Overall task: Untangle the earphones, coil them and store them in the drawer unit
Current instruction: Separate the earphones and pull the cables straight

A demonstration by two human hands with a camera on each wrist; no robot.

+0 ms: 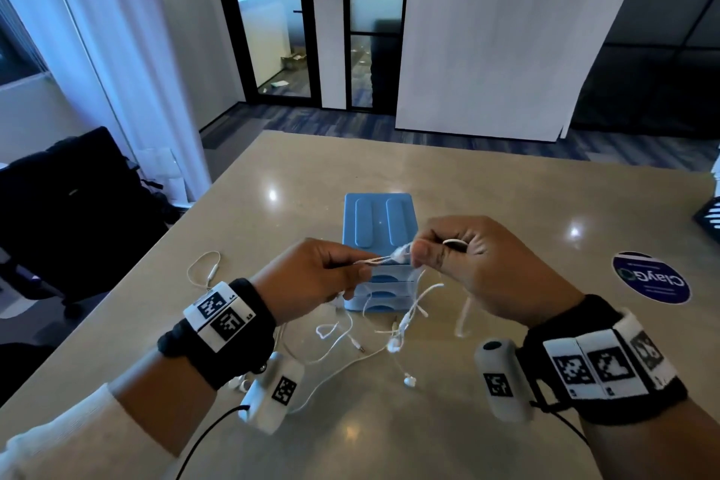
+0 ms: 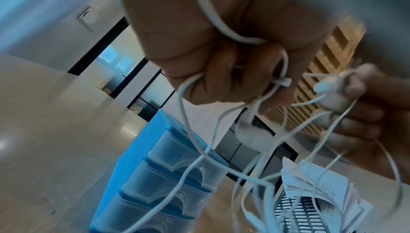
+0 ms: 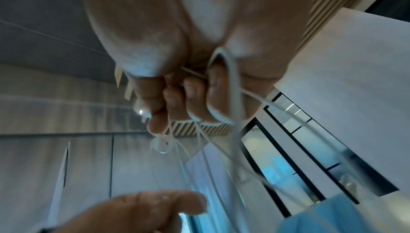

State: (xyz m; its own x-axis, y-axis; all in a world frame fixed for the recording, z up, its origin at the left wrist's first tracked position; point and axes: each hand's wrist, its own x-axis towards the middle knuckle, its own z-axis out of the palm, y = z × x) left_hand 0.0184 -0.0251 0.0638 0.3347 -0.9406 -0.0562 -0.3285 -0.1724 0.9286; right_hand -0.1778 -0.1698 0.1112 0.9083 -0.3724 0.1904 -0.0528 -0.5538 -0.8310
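White tangled earphones [image 1: 393, 327] hang between both hands above the table, with loose loops and earbuds trailing onto the tabletop. My left hand [image 1: 331, 273] pinches a stretch of the cord [image 2: 281, 81]. Facing it, my right hand [image 1: 436, 249] pinches an earbud [image 3: 162, 144] and cords, with a loop running through its curled fingers. A blue drawer unit [image 1: 378, 222] with three clear-fronted drawers [image 2: 168, 172], all closed, stands just behind the hands. A second set of white earphones [image 1: 204, 265] lies on the table to the left.
A beige table [image 1: 506, 207] carries a round dark blue sticker [image 1: 650, 279] at the right. A black mesh holder [image 2: 297, 212] with white papers [image 2: 319, 180] stands at the right edge. A black chair [image 1: 70, 207] sits left of the table.
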